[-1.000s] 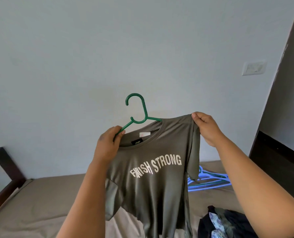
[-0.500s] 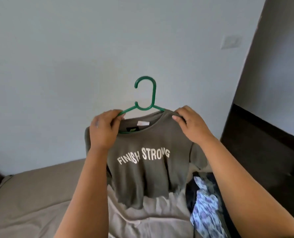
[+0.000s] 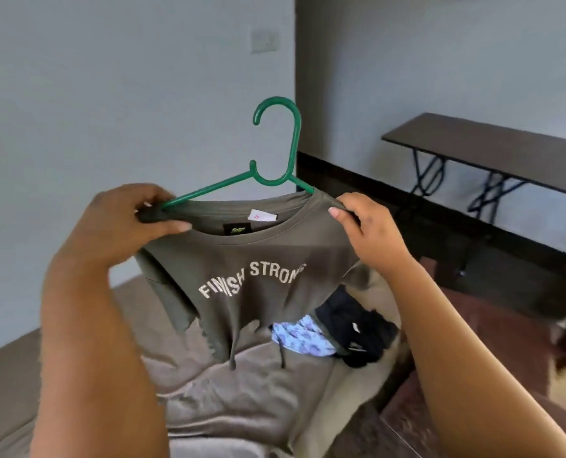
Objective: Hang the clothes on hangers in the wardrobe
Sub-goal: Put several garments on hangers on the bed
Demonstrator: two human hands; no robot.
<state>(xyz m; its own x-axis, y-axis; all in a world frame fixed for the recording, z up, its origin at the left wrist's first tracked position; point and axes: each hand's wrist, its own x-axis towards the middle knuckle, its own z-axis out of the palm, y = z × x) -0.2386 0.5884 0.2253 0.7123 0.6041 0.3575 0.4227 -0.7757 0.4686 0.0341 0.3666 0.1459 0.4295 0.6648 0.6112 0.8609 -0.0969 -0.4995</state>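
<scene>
olive t-shirt sits half on the green hanger; left hand grips its bunched shoulder, right hand pinches the other. the left arm lies bare, so it may slip off.

The green hanger's right arm is hidden inside the olive T-shirt, and its left tip disappears in the left hand's grip. Folds break up the shirt's printed lettering. The shelf runs off the right edge.
</scene>
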